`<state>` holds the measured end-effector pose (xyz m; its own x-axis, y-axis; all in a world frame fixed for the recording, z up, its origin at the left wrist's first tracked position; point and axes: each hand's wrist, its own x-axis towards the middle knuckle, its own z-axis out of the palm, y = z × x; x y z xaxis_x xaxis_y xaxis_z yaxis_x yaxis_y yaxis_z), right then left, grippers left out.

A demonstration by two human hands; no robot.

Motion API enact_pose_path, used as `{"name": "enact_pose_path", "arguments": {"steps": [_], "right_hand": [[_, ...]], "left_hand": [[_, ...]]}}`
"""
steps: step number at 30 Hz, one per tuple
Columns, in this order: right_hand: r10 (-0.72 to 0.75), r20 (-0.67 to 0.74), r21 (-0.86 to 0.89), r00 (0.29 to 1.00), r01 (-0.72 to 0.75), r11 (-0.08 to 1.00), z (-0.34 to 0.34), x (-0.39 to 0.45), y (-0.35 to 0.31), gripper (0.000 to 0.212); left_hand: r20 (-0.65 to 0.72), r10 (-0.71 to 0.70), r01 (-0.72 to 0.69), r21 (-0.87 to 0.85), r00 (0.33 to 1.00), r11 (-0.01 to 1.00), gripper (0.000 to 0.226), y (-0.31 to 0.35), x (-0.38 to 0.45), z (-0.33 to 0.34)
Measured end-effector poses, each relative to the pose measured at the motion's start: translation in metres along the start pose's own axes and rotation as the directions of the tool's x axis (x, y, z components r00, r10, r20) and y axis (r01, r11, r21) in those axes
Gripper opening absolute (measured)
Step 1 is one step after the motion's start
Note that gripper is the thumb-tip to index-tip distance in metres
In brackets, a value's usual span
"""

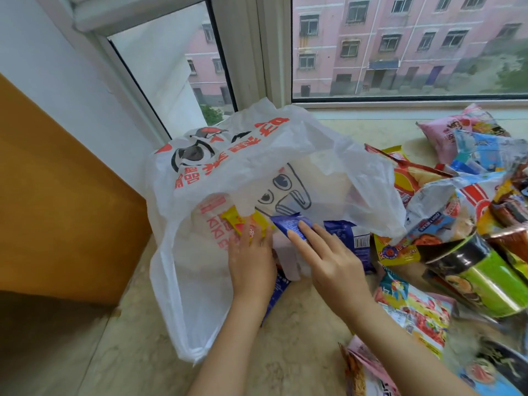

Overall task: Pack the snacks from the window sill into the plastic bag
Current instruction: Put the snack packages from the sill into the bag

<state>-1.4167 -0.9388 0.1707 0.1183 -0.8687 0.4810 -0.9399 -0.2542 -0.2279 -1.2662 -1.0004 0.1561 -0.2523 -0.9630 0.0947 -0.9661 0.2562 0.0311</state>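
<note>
1. The plastic bag (257, 155) lies open on the sill's left, snacks (445, 224) piled right.
2. A blue packet (294, 224) is pressed inward by the right hand (331, 261), fingers straight.
3. A yellow packet (243, 221) is touched by the flat left hand (251, 258); the mouth should be kept wide.

Soft daylight from the window (400, 47); blurred, bowed edges.

Red characters, upside down and not legible, cover the white plastic bag (257, 155); a barcode marks the blue packet (354, 244).
</note>
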Motion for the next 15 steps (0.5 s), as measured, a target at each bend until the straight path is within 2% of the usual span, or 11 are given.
{"name": "enact_pose_path", "arguments": {"steps": [2,4,6,8,10,12,15], "right_hand": [[-0.026,0.066,-0.013,0.997,0.027,1.0,0.012,0.02,-0.001,0.049],[-0.038,0.214,-0.047,0.976,0.05,0.998,0.022,0.042,-0.001,0.048],[0.003,0.424,-0.115,0.905,0.05,0.992,0.034,0.059,0.001,0.059],[0.106,0.604,-0.199,0.79,0.021,0.98,0.042,0.066,0.005,0.061],[0.146,0.634,-0.22,0.759,-0.004,0.975,0.043,0.062,0.006,0.061],[0.165,0.577,-0.224,0.8,-0.039,0.974,0.035,0.053,0.0,0.061],[0.184,0.481,-0.141,0.857,-0.131,0.981,0.019,0.026,-0.007,0.055]], "left_hand": [[-0.029,-0.008,0.009,0.008,1.0,1.0,0.045,0.0,-0.01,0.0],[-0.04,0.0,0.001,0.036,0.999,0.999,0.048,-0.002,-0.018,0.002],[0.028,-0.006,0.003,0.086,1.0,0.996,0.052,-0.005,-0.023,0.0],[0.141,-0.021,0.005,0.107,0.99,0.994,0.061,-0.007,-0.027,-0.004],[0.2,-0.036,0.014,0.109,0.979,0.994,0.064,-0.008,-0.03,-0.005],[0.104,-0.013,0.004,0.089,0.994,0.996,0.063,-0.006,-0.033,-0.009],[-0.049,0.088,-0.088,-0.008,0.995,0.996,0.058,-0.004,-0.045,0.001]]}}
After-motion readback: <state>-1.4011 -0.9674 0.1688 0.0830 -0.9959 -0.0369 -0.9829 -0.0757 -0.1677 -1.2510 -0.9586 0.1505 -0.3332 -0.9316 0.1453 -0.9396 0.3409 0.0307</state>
